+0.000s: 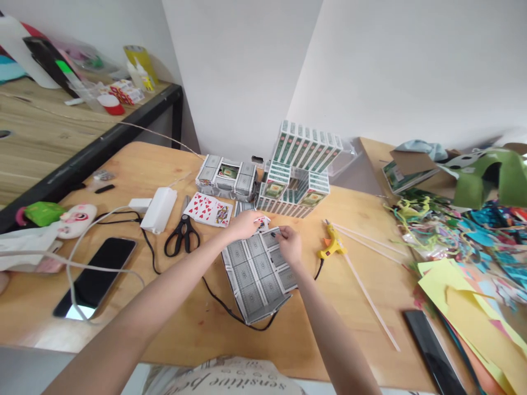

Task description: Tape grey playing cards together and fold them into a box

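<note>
A panel of joined grey-backed playing cards lies on the table in front of me, its near edge bent upward. My left hand is closed at the panel's far edge, pinching a playing card with red print. The fingers of my right hand close on the far right corner of the panel. Left of my left hand lie loose face-up playing cards, mostly hearts. Black-handled scissors rest beside them. A yellow hot glue gun lies to the right of my right hand.
Behind stand a block covered in grey cards and a stack of green card boxes. At left are a phone, a white power adapter and cables. Glue sticks, a black slab and paper scraps lie at right.
</note>
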A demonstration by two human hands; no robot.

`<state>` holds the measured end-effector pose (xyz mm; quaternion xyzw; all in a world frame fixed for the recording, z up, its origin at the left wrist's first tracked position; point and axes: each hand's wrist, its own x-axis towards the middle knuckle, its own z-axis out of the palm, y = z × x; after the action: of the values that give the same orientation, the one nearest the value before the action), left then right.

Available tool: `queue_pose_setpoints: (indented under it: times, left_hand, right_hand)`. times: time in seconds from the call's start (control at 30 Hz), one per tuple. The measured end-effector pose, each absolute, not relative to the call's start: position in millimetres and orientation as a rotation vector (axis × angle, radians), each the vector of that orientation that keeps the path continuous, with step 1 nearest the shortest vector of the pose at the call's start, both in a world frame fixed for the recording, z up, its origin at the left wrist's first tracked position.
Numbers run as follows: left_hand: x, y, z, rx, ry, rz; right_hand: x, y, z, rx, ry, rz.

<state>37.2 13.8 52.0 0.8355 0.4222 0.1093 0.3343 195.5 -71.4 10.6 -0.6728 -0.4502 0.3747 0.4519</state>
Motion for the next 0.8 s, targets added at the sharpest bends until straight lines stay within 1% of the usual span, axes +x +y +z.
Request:
queue_pose_setpoints:
  times: [0.17,0.4,0.57,0.8]
  left_hand:
    - [40.5,7.4,56.3,2.263,1.159,0.218]
    - [42.4,1.1,63.7,2.385,1.111,0.103]
    - [38.9,-7.5,65.0,2.394,0.934,0.042]
    - [36.8,-12.3,61.4,2.389,0.991,-0.011]
  right_hand:
    - [192.4,-70.5,16.2,-1.694,-1.229,0.861]
    - [186.8,-70.3,27.4,-1.784,-1.447,0.703]
    - [184.2,-69.9,30.6,-1.772,-1.520,0.691]
    - [181.3,-69.2,35.2,-1.835,-1.589,0.659]
